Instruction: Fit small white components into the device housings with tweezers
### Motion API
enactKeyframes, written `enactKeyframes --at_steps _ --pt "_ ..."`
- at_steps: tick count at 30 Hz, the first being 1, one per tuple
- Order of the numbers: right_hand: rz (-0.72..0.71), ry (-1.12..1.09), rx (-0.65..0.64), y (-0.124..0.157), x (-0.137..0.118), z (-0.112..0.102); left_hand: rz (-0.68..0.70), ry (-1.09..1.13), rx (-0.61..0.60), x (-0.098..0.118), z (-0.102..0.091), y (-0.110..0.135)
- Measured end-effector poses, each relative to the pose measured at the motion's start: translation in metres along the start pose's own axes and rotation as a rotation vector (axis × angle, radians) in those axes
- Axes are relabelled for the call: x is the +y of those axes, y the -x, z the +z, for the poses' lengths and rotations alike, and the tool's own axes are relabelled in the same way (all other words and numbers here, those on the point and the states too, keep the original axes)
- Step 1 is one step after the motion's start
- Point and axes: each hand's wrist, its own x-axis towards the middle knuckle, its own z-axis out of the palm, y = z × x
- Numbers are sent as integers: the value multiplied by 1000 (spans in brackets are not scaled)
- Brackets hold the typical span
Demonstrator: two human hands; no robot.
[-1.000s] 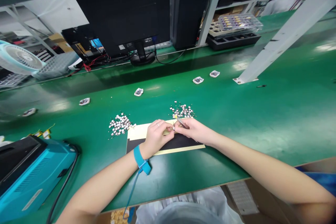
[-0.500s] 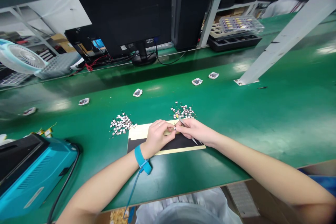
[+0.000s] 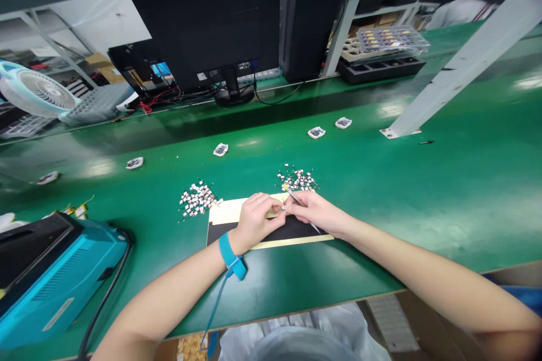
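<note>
Both my hands meet over a flat rectangular sheet, cream-yellow with a black band (image 3: 218, 213), lying on the glossy green work surface (image 3: 296, 276). Left hand (image 3: 256, 217): thumb and forefinger nearly together, apparently pinching a tiny white block-shaped part with a thin dark lead (image 3: 283, 208); that part sits right between my two hands, above the sheet. Right hand (image 3: 311, 208): closed round slim silver metal tweezers with a yellowish end (image 3: 295, 197), tips pointing back towards me, while its thumb and forefinger come up to the same part. Can't tell whether they grip it or just touch it; fingers cover most of it. Loose heap of similar small white parts with dark leads (image 3: 197, 199) off the sheet's left corner, second scattered heap of small white parts (image 3: 298, 179) just past the far edge. Blue fabric wrist strap (image 3: 229, 252) on my left wrist, cord hanging to the near edge. To do this finger work well, I'd say: pinch the white block, not the lead, which looks easily bent; keep the left grip steady and let the right fingers make small moves; keep the tweezer points off the sheet; hold the strap cord clear.
</note>
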Motion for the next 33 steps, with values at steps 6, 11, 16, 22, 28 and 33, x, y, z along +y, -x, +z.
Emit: enactKeyframes --at_steps 6,11,16,22,28,33 --pt "-33 43 91 -1 3 -5 -18 45 -7 0 -1 -1" --pt "-113 197 146 -1 4 -4 6 23 -60 2 0 3" --pt "-191 468 240 0 9 -14 -51 -101 -218 -2 -10 -8" --pt "-288 840 376 3 7 -30 -292 -301 -351 -46 -70 -35" --pt "-337 1061 131 9 5 -22 -369 -388 -676 -72 -103 -26" --pt "-332 1190 32 12 11 -16 -437 -449 -777 -67 -89 -21"
